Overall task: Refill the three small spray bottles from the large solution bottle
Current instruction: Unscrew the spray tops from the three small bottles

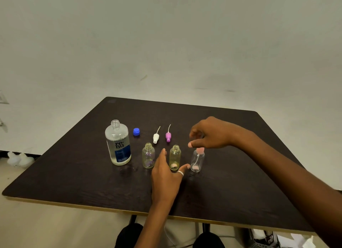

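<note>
Prep only: large solution bottle (118, 142) stands uncapped at left of surface (231, 192); left bottle (148, 156) and middle bottle (174, 158) open, white sprayer (156, 137) and purple sprayer (168, 136) lying behind; right hand (212, 133) pinches pink sprayer (200, 151) on third bottle (197, 161); left hand (166, 175) spread beside middle bottle; apparently nothing poured yet.

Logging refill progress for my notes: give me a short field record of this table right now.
large bottle: upright, cap off
blue cap: on table beside it
left small bottle: open
middle small bottle: open
right small bottle: pink spray head on
white spray head: lying loose
purple spray head: lying loose
left hand: open, by middle small bottle
right hand: curled over pink spray head, grip unclear
</note>
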`<state>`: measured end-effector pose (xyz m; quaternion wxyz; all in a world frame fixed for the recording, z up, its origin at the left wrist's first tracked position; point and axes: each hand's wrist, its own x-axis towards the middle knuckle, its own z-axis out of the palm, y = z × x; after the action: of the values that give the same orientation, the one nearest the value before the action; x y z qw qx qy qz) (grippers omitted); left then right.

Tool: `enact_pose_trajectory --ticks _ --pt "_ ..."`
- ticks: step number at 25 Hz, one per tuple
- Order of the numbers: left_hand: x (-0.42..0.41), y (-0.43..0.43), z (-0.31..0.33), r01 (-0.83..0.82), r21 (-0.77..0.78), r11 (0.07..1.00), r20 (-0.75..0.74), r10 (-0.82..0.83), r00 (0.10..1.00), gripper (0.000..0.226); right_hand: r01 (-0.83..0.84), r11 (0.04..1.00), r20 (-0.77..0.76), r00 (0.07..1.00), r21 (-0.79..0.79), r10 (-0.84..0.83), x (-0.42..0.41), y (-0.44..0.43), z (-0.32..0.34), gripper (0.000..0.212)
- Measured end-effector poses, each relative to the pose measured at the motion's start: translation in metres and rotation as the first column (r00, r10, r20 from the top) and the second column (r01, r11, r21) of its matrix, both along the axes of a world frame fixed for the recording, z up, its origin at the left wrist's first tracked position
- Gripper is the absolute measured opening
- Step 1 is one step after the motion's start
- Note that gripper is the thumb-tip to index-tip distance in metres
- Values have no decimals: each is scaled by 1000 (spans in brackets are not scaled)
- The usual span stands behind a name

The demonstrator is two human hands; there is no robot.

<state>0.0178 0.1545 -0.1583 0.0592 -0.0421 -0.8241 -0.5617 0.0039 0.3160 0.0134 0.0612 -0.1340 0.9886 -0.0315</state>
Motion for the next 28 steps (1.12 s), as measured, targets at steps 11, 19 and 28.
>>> enact_pose_trajectory --ticks 11,19,28 --pt "58 28 18 -9 -81 997 -318 -18 948 66 3 998 -12 1000 60 -3 10 5 -20 16" --pt "37 61 22 156 -23 987 -169 -158 973 52 39 998 -61 997 41 -36 18 11 -23 12" --pt "29 65 8 136 18 991 -236 -128 963 36 138 989 -88 987 58 -133 18 11 -37 37"
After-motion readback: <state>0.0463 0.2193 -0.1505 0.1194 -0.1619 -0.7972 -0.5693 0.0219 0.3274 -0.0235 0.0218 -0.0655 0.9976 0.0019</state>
